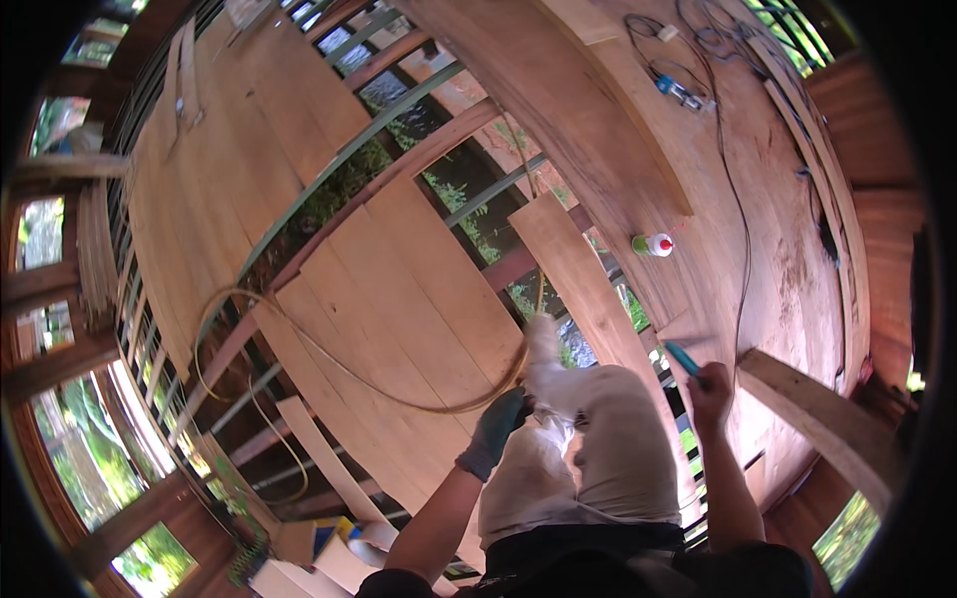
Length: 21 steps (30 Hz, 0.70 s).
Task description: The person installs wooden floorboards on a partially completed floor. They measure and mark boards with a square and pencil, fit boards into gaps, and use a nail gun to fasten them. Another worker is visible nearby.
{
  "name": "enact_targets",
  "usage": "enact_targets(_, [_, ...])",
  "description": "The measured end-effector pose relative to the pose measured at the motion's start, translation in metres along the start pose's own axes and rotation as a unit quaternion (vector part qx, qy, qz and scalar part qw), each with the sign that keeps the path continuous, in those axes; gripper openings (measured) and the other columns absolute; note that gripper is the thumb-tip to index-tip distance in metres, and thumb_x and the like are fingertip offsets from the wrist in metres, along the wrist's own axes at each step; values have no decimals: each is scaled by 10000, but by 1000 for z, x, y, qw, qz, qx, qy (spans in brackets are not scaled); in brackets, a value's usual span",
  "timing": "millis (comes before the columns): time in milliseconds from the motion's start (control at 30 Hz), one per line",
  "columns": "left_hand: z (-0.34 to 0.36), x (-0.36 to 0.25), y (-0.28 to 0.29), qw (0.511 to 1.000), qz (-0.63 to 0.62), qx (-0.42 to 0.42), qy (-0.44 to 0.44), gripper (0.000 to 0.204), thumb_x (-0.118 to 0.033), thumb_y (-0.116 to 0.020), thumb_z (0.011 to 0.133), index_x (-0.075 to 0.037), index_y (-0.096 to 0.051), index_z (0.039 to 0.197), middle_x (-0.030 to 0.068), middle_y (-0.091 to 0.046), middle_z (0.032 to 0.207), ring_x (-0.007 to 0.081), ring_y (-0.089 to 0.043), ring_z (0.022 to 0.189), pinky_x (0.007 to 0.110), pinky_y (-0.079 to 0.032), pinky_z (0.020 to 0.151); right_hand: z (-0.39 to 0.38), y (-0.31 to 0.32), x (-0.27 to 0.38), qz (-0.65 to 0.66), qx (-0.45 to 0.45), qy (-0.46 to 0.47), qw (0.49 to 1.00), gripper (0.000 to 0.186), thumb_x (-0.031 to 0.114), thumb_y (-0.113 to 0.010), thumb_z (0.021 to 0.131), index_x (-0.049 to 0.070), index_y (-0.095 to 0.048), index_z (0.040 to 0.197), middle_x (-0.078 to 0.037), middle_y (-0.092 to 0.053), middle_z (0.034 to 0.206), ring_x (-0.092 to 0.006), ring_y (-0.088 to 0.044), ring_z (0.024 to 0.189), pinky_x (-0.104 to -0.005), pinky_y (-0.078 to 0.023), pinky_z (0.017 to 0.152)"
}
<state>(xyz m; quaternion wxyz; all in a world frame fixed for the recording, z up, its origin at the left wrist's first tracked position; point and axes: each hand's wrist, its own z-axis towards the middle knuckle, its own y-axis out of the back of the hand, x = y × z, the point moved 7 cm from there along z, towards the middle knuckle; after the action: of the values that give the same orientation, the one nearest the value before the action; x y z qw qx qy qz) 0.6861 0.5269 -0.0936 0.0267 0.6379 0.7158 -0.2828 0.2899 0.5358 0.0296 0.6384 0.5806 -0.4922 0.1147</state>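
My left hand, in a dark grey-green glove, is closed beside my light-trousered left leg, near a yellow-brown hose; what it holds, if anything, I cannot make out. My right hand, bare, is closed on the teal handle of a tool, apparently a hammer, whose head is blurred. A loose plank lies over open joists between laid boards and a wide wooden deck. A white bottle with a red tip stands on that deck.
A blue power tool and tangled cables lie at the upper right. A thick beam is at my right. More boards lie at upper left, with open gaps between joists showing plants below. Window openings line the left.
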Motion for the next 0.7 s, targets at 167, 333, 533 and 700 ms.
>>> enact_targets(167, [4, -67, -46, 988, -71, 139, 13, 350, -309, -528, 996, -93, -547, 1271, 72, -656, 1181, 186, -641, 1031, 327, -497, 912, -49, -139, 127, 45, 126, 155, 979, 220, -11, -772, 640, 72, -628, 786, -102, -623, 970, -274, -650, 881, -363, -545, 738])
enact_targets(333, [47, -98, 34, 969, -217, 81, 83, 259, -254, -558, 978, -80, -605, 1164, 77, -666, 1101, 204, -647, 995, 339, -528, 877, -33, -251, 176, 103, 163, 240, 951, 226, 59, -777, 698, 81, -588, 820, -82, -605, 982, -295, -634, 853, -393, -544, 709])
enact_targets(533, [128, -189, 89, 989, -127, 67, -48, 264, -205, -638, 923, -151, -594, 1177, 58, -633, 1211, 220, -633, 1052, 408, -551, 908, 32, -326, 160, 123, 125, 140, 974, 333, 91, -749, 717, 84, -614, 1021, -106, -609, 1120, -339, -614, 1007, -411, -544, 811])
enact_targets(700, [241, -228, 129, 990, -112, 31, -75, 226, -195, -640, 915, -201, -587, 1135, 55, -597, 1255, 242, -599, 1110, 480, -559, 893, 122, -407, -18, -46, 130, -46, 989, 382, 215, -699, 812, 65, -603, 1150, -162, -594, 1193, -367, -533, 1168, -439, -464, 982])
